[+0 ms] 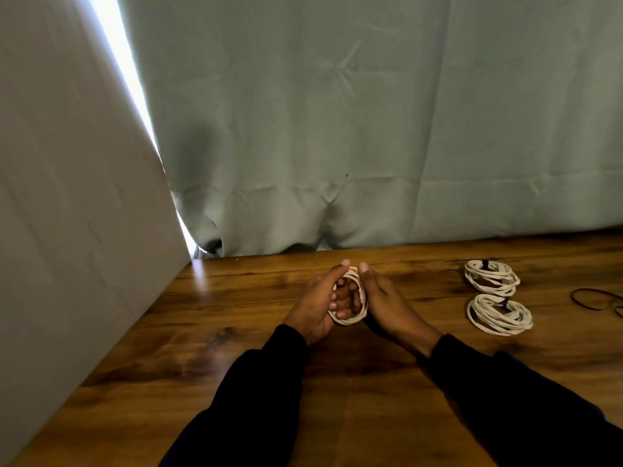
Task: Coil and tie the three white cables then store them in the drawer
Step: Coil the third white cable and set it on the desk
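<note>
Coiled white cable (350, 299) held upright between both hands over the wooden table (236, 365).

Left hand (318, 303) cupped round the near side of the held coil, fingers curled in through its loop, thumb up along the top. Right hand (387, 303) pressed flat against the coil's other side, fingers straight, thumb tip at the top beside the left thumb. Black sleeves (266, 392) on both arms. Well to the right of the held coil, two finished coils lying flat on the table: far coil (490, 276) and near coil (499, 315), just beside each other, each with a dark tie. Farther right, dark thin bands (593, 298) at the frame edge. Behind the held coil, a grey-green curtain (371, 129); to its left, a pale panel (67, 197).
</note>
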A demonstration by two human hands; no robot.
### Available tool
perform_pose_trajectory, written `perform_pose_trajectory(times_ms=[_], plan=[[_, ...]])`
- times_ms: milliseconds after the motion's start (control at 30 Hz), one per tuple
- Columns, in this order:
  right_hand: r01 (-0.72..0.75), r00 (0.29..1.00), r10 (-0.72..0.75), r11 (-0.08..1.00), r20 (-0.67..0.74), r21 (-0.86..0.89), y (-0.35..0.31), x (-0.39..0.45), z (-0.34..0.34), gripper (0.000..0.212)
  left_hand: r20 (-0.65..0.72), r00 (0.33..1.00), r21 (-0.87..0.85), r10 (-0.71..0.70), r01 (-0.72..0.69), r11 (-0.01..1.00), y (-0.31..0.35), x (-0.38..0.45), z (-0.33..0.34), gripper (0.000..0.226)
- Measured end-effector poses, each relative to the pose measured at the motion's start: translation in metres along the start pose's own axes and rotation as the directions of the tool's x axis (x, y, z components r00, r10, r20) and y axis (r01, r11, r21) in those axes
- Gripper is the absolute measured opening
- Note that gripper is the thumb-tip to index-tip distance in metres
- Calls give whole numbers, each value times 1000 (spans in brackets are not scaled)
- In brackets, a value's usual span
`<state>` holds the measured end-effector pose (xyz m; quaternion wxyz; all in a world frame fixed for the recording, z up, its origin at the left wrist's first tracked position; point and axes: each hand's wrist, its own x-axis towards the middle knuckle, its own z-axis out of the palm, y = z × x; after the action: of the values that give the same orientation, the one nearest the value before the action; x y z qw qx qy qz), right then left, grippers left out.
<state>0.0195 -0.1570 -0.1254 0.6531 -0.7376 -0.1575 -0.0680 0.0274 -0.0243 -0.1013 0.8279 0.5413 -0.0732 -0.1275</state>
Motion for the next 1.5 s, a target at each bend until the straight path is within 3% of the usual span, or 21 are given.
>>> perform_pose_trajectory(times_ms=[167, 267, 467, 600, 767, 867, 1000, 1167, 1333, 1500], plan=[[198, 975, -212, 964, -61, -176, -1, -1, 1, 25, -22, 999, -59, -47, 45, 997, -6, 7, -2, 43], [319, 940, -340, 868, 11, -379, -4, -5, 2, 30, 8, 994, -124, -106, 106, 987, -6, 9, -5, 40], [272, 962, -241, 786, 130, -556, -2, -6, 4, 52, -67, 996, -79, -65, 59, 995, -9, 7, -13, 43], [255, 967, -183, 629, 179, -735, 2, -9, 5, 71, -27, 1000, -12, 1, -2, 1000, -5, 6, -14, 35], [236, 967, -196, 449, 163, -862, -7, -14, 3, 25, 50, 994, 18, -94, 93, 995, -5, 8, -14, 44], [256, 959, -206, 326, 196, -910, -14, -16, 2, 20, 70, 983, 12, -167, 167, 986, -2, 8, -11, 47], [268, 958, -176, 282, 225, -921, -19, -18, 2, 18, 112, 980, 2, -162, 163, 987, -1, 2, -9, 35], [190, 978, -179, 532, 110, -825, -11, -17, -4, 14, 22, 1000, 18, -19, 18, 1000, -9, 0, -9, 30], [233, 964, -241, 573, 110, -785, -9, -22, -7, 18, 6, 999, 102, -37, 36, 994, -6, -1, -12, 32], [279, 953, -275, 627, 128, -727, -9, -19, -5, 21, 48, 997, -36, -55, 57, 998, -3, -2, -15, 30]])
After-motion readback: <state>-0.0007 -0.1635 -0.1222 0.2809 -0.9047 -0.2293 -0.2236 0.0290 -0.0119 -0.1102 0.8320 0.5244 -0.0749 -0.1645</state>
